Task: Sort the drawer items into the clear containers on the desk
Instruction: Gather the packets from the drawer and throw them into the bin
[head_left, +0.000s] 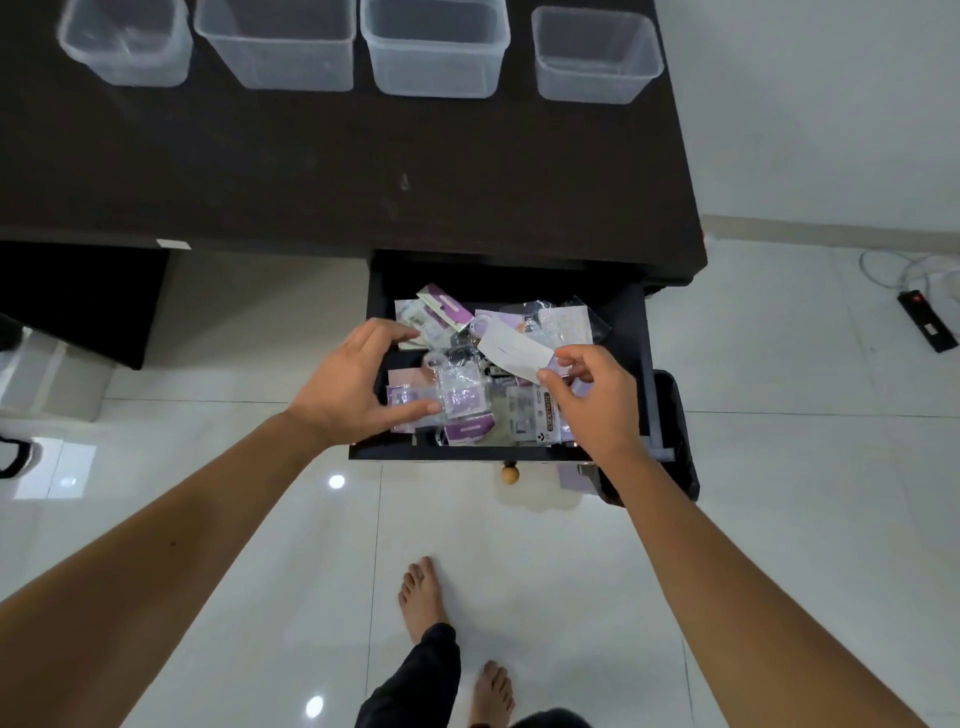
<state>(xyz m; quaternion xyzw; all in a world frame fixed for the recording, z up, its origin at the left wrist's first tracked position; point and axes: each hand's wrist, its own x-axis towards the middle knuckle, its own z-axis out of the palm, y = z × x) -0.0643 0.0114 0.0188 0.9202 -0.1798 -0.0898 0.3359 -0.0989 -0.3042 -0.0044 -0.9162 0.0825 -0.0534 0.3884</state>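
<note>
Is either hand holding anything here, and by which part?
The right hand pinches a white card by its lower right corner, above the open drawer. The left hand reaches over the packets, fingers spread, holding nothing.

White glossy tile floor (260, 519) all around, ceiling-light glare spots at 7 o'clock. Black power strip (927, 321) with a red switch on the floor at 3 o'clock, pale cables (883, 267) looped just beside it. Black bin bag (678, 441) at 4 o'clock. Two bare feet (421, 597) at 6 o'clock, one leg in dark trousers (415, 680). White boxy object (52, 379) at 9 o'clock, partly cut off; a black strap or handle (13, 457) just below it. White wall (831, 104) at 2 o'clock.
</note>
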